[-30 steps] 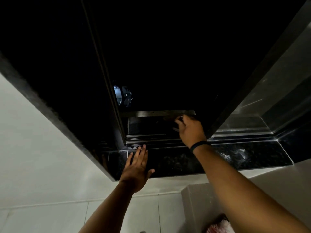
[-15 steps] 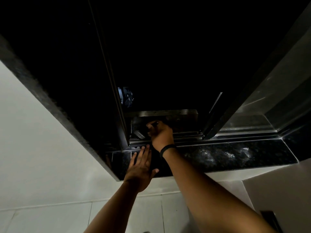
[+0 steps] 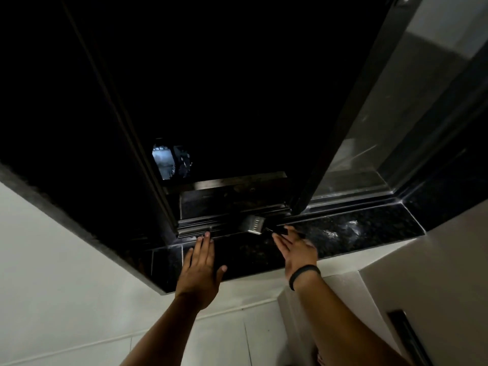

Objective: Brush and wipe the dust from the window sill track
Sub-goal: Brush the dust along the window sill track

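Note:
The window sill track point(image 3: 195, 228) is a set of dark metal rails at the bottom of the open window. A paintbrush point(image 3: 254, 224) with a shiny metal ferrule lies across the rails, bristles to the left. Its dark handle runs under the fingertips of my right hand point(image 3: 297, 249), which grips it loosely with the fingers stretched out; a black band circles that wrist. My left hand point(image 3: 202, 262) lies flat on the black granite sill point(image 3: 369, 233), fingers apart, fingertips at the track's front edge, holding nothing.
The sliding pane's dark frame point(image 3: 324, 143) stands just right of the brush, with glass point(image 3: 396, 114) beyond it. Pale dust smears point(image 3: 346, 227) mark the sill on the right. White tiled wall point(image 3: 66, 286) lies below; it is black outside.
My right hand has drawn the brush back from the left part of the track to the right and toward me. Its fingers have loosened. The left hand has stayed flat on the sill.

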